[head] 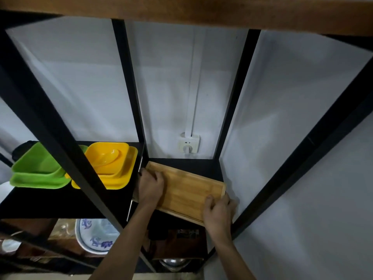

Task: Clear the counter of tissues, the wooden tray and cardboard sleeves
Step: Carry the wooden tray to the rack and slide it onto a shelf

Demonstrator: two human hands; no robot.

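Observation:
The wooden tray point(186, 189) lies flat and skewed on the black shelf point(203, 165) of the middle compartment of a black rack, its near edge sticking out past the shelf front. My left hand point(150, 185) grips the tray's left end, thumb on top. At the near right corner my right hand point(219, 212) holds the tray, fingers curled over its rim. No tissues or cardboard sleeves are in view.
Green dishes point(38, 170) and yellow dishes point(113, 166) sit stacked on the left shelf. Black rack posts point(129, 81) frame the compartment. A wall socket point(189, 145) is behind it. Below are a blue-patterned white bowl point(94, 237) and a metal bowl point(173, 262).

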